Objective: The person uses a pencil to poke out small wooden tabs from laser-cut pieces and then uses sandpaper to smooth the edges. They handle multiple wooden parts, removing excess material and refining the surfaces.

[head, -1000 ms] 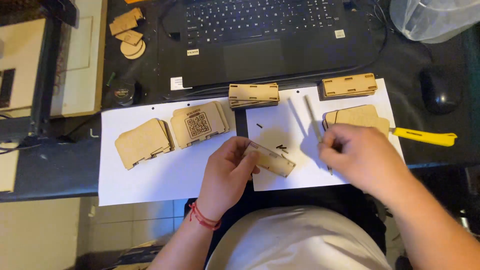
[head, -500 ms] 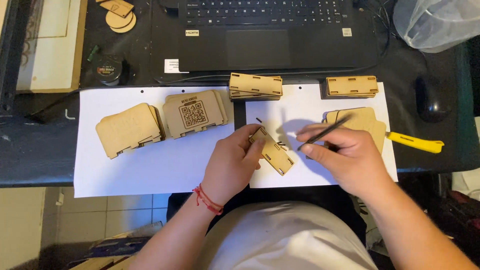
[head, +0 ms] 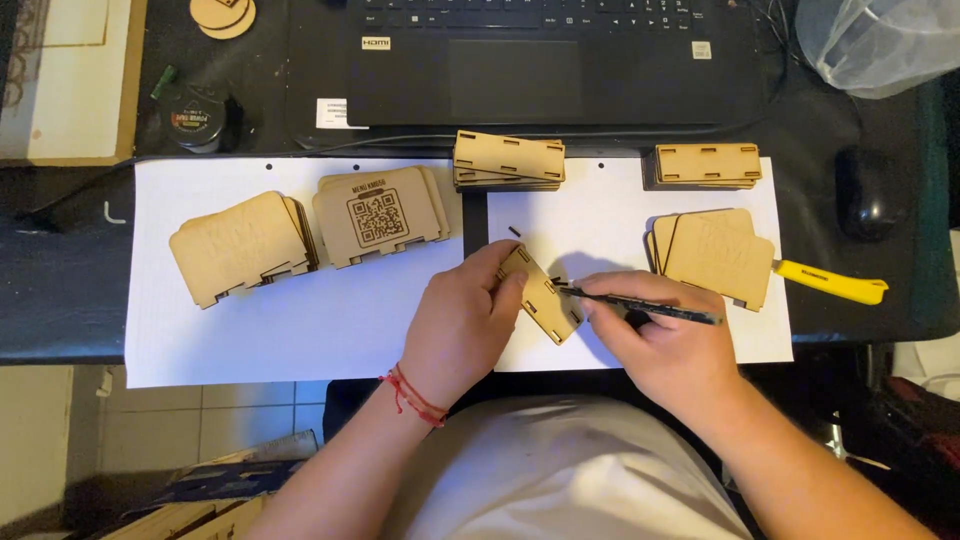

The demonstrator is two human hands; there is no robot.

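1. Wooden panel (head: 541,294), a small flat plywood piece with slots along its edge, sits at the centre of the frame over the right-hand white paper sheet (head: 600,215), tilted on a diagonal.
2. Left hand (head: 462,325) has its fingers closed on the panel's upper left end, thumb and fingertips pinching it.
3. Right hand (head: 660,345) has its fingers pressed together around a thin dark pick (head: 640,305), whose tip touches a slot on the panel's right edge.
4. A tiny dark scrap (head: 515,231) lies on the paper just above the hands, which suggests slots are being poked clean.
5. Judging progress: several stacks wait around, so this looks like one piece among many, though I cannot tell which stacks are finished.
6. Slotted strips (head: 508,160) lie at upper centre and another slotted pile (head: 708,164) at upper right.
7. Tabbed plates (head: 718,255) lie right of the hands, beside a yellow-handled knife (head: 830,281).
8. On the left sheet rest a plain stack (head: 240,247) and a stack with an engraved square code (head: 378,215).
9. A laptop (head: 550,60) fills the top of the frame.
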